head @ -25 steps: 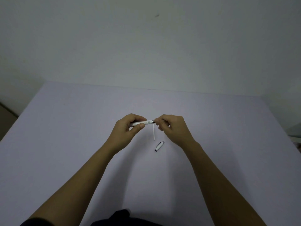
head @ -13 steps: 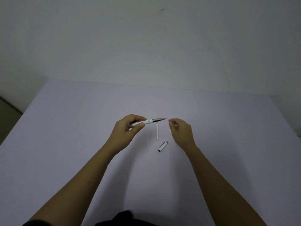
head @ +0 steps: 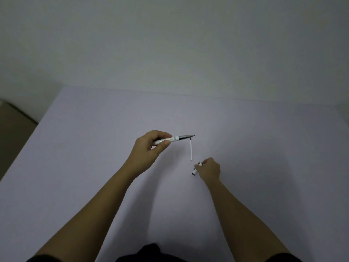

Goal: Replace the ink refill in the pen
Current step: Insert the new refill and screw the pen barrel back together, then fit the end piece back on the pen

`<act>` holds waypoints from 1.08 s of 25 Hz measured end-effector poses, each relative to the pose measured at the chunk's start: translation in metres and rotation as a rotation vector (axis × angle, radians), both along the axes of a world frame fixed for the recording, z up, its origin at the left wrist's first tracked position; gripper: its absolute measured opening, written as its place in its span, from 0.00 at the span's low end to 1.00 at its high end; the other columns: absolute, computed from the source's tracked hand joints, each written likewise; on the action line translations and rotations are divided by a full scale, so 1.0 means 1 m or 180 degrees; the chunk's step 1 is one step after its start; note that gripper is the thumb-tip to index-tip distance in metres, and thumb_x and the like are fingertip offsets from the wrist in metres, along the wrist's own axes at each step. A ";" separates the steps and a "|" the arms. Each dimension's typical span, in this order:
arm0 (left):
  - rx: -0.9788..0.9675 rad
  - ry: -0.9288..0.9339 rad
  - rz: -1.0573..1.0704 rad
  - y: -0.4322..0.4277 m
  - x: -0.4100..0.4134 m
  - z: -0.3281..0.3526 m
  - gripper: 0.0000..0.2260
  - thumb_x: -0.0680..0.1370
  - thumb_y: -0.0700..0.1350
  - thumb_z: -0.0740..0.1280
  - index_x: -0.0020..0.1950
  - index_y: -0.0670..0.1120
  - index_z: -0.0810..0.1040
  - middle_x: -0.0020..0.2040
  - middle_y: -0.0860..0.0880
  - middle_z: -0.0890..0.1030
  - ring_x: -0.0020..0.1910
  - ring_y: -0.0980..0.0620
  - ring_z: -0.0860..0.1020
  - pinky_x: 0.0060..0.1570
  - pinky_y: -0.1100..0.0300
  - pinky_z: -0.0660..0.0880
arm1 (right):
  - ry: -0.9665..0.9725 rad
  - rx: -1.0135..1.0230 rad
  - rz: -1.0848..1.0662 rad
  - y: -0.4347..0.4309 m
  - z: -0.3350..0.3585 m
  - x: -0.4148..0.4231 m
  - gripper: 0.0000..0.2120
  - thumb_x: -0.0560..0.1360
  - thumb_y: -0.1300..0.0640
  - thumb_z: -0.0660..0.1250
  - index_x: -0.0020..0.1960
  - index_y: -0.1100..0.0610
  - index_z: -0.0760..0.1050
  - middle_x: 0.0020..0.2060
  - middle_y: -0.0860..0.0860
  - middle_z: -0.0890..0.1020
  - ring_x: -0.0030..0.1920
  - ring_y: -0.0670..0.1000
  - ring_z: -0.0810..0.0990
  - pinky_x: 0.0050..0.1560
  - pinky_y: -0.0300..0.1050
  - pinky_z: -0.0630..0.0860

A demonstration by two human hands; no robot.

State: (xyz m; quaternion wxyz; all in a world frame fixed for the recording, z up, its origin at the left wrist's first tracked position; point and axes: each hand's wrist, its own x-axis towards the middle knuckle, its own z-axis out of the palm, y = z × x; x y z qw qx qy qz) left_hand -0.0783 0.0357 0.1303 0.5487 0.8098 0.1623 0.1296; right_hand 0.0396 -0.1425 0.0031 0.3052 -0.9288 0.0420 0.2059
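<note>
My left hand (head: 151, 148) holds a white pen (head: 174, 138) above the table, its grey pointed tip aimed right. A thin white refill (head: 191, 149) lies on the table just below the pen tip, running toward me. My right hand (head: 209, 170) is down on the table, fingers pinched on the small white pen cap (head: 196, 170), whose dark open end points toward me and whose far end is hidden under the fingers.
A pale lilac table (head: 94, 167) fills the view, with its far edge against a plain wall (head: 170, 44). The table's left edge drops to a brown floor (head: 13, 125). Dark clothing shows at the bottom edge.
My right hand let go of the pen tip, moved down and toward me, and closed on the cap on the table. The left hand keeps the pen still.
</note>
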 end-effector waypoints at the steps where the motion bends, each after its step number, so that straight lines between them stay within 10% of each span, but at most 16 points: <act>1: -0.0014 0.0019 0.0010 0.001 0.000 -0.001 0.05 0.77 0.44 0.67 0.50 0.52 0.81 0.40 0.59 0.79 0.35 0.64 0.73 0.35 0.75 0.68 | 0.0011 0.0018 -0.0074 0.000 0.000 0.000 0.15 0.70 0.58 0.71 0.53 0.65 0.75 0.52 0.62 0.82 0.54 0.59 0.80 0.51 0.46 0.74; 6: -0.0073 0.0039 0.0004 -0.001 0.000 -0.003 0.06 0.77 0.45 0.67 0.49 0.55 0.80 0.41 0.59 0.79 0.36 0.64 0.74 0.36 0.75 0.69 | 0.0201 0.0493 -0.0490 0.001 0.013 0.006 0.11 0.71 0.58 0.69 0.51 0.61 0.80 0.47 0.57 0.85 0.48 0.55 0.81 0.47 0.41 0.73; 13: -0.0032 0.0102 0.0295 -0.011 0.002 -0.014 0.05 0.77 0.44 0.67 0.50 0.51 0.80 0.41 0.59 0.78 0.36 0.68 0.74 0.34 0.77 0.69 | 0.0804 0.3895 -0.1170 0.005 0.084 0.020 0.06 0.73 0.62 0.68 0.49 0.58 0.74 0.39 0.52 0.84 0.38 0.43 0.84 0.39 0.34 0.79; 27: 0.0124 -0.0073 0.0329 -0.014 0.003 -0.007 0.05 0.77 0.43 0.66 0.50 0.49 0.80 0.40 0.58 0.78 0.35 0.68 0.73 0.34 0.77 0.68 | 0.0649 0.3882 -0.0349 0.015 0.116 -0.003 0.11 0.75 0.60 0.68 0.55 0.62 0.74 0.45 0.53 0.85 0.50 0.48 0.83 0.49 0.36 0.79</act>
